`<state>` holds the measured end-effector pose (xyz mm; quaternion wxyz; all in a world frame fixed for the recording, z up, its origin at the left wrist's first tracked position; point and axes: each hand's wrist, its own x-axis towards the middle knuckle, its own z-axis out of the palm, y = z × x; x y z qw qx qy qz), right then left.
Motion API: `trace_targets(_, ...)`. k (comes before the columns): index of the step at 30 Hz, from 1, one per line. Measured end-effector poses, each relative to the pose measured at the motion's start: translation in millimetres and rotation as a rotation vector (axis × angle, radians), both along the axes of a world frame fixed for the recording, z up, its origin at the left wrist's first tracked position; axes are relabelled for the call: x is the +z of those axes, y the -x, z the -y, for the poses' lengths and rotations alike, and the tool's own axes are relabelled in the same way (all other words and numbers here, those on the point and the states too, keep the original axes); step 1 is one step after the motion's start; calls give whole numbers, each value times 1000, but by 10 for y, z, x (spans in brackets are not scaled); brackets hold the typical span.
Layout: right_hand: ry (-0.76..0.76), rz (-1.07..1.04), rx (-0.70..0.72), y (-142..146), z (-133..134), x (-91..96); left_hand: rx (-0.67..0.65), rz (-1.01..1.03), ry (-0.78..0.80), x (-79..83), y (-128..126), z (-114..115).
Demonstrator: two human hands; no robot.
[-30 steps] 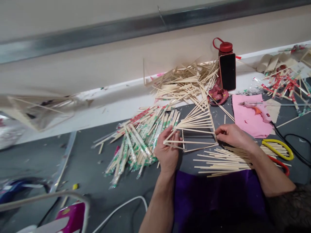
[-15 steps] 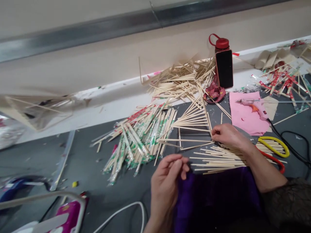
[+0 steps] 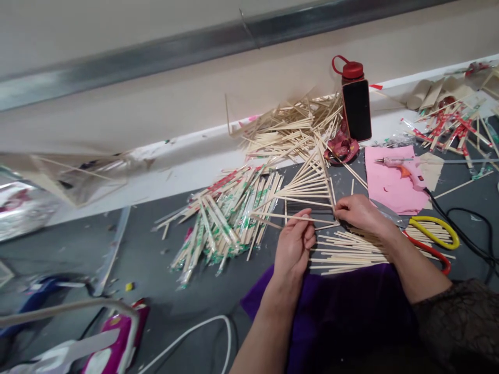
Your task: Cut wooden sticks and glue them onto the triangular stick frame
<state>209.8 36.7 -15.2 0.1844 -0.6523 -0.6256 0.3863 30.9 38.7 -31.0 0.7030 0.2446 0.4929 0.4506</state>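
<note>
In the head view, a frame of wooden chopsticks stands on the grey table, its sticks fanned out in steps. My right hand is closed in a pinch at the frame's near right corner. My left hand has its fingers curled around the front of the frame, at a low stick; the exact contact is partly hidden. Under my right wrist lie loose chopsticks in a row. Scissors with one yellow and one red handle rest across them.
Wrapped chopsticks lie left of the frame, a heap of bare ones behind. A pink glue gun with a black cord rests on pink paper. A phone leans on a red-capped bottle. A white cable curves in front.
My left hand has moved forward and right, from in front of the frame to its lower stick. My right hand stays pinched at the corner. The view has shifted slightly.
</note>
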Motion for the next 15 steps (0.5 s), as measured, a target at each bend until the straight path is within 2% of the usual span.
trace_targets(6,-17,8,24,11,19,5,-89,81,129,-74,-67,-194)
trace_targets(15,-51,23,45,-25,-2,-57,-183,83,93,-62,-75,-353)
